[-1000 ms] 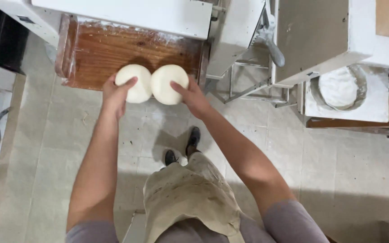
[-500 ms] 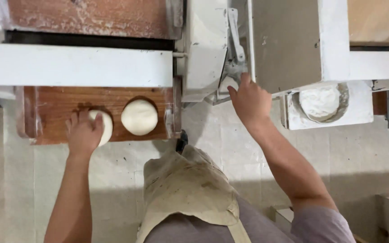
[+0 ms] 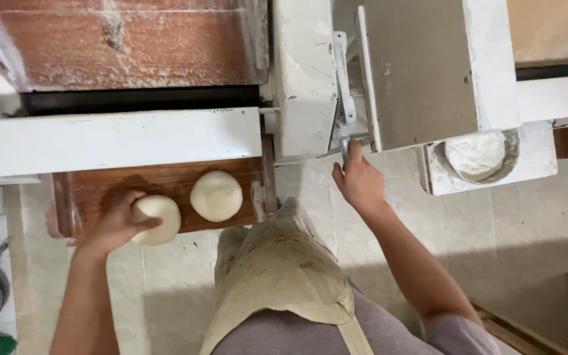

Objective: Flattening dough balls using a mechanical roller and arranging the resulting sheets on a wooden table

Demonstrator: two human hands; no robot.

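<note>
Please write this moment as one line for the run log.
left hand: grips left dough ball | right hand: at metal lever of white machine | second dough ball: free on wooden board

A reddish wooden tray (image 3: 106, 190) projected from beneath the machine's white panel (image 3: 113, 141). Two round, pale dough balls lay on it: one (image 3: 216, 195) near the right edge, the other (image 3: 159, 219) at the front edge.

bakery: dough balls (image 3: 216, 195), floury wooden board (image 3: 100, 190), dough machine (image 3: 304, 79).
</note>
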